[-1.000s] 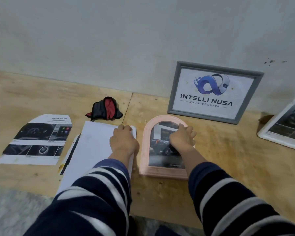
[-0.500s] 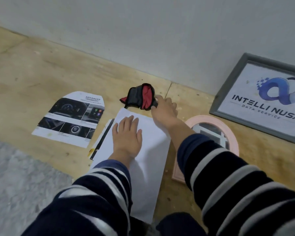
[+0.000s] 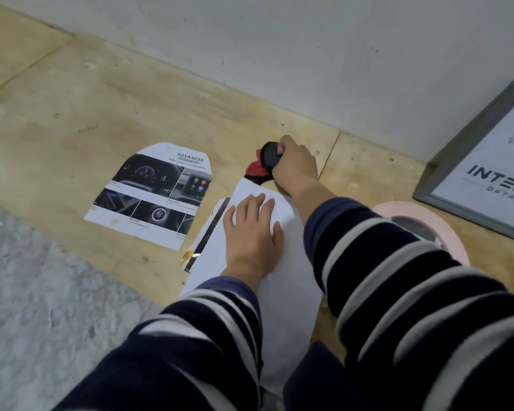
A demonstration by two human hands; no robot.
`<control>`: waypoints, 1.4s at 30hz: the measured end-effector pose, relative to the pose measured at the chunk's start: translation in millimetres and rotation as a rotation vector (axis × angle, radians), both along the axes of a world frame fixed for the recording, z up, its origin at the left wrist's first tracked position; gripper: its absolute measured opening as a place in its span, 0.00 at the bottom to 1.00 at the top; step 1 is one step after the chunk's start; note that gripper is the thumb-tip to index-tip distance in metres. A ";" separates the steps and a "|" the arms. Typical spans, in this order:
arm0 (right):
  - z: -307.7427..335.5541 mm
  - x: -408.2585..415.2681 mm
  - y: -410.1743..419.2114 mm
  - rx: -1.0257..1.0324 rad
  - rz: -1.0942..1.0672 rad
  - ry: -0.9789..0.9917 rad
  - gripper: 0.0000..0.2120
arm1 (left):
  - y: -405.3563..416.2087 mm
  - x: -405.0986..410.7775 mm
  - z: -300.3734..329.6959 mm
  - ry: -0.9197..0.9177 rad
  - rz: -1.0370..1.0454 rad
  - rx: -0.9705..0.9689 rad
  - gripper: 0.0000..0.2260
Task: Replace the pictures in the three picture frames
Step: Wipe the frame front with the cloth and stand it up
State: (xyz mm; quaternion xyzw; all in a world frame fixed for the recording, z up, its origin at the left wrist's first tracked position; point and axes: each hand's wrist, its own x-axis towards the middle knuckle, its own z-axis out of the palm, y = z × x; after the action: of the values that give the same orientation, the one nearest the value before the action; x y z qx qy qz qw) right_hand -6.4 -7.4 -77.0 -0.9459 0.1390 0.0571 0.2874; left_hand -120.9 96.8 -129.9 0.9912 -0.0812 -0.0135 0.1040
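Note:
My left hand lies flat, fingers spread, on a white sheet of paper on the wooden floor. My right hand is closed on a black and red object just beyond the sheet's far edge. A pink arched picture frame lies to the right, mostly hidden by my right sleeve. A grey rectangular frame with an "INTELLI NUSA" print leans against the wall at the right edge. An arch-cut car brochure picture lies flat to the left.
A dark-edged sheet pokes out from under the white paper's left side. The grey-white wall runs along the back. A grey carpet borders the wooden boards at lower left.
My right hand left the pink frame, crossed over to the black and red object and closed on it. My left hand flattened onto the white sheet. The view swung left.

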 end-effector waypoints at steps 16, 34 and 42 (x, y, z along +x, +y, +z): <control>69.8 -98.4 -119.6 1.081 -0.549 -0.210 0.22 | -6.9 0.0 12.4 0.093 -0.050 0.146 0.24; 37.8 -169.2 -158.9 0.406 -0.284 -0.137 0.16 | -75.4 -127.7 10.2 0.068 -0.338 -0.012 0.48; 3.8 -148.5 -148.0 -0.360 0.109 0.015 0.19 | -78.3 -127.3 10.4 0.043 -0.285 -0.102 0.49</control>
State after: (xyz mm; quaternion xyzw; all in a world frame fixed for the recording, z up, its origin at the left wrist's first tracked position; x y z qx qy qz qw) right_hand -154.9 -155.4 -73.1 -0.9878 0.0977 0.0538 0.1089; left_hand -248.2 18.5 -119.5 0.9625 -0.2196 -0.0453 0.1529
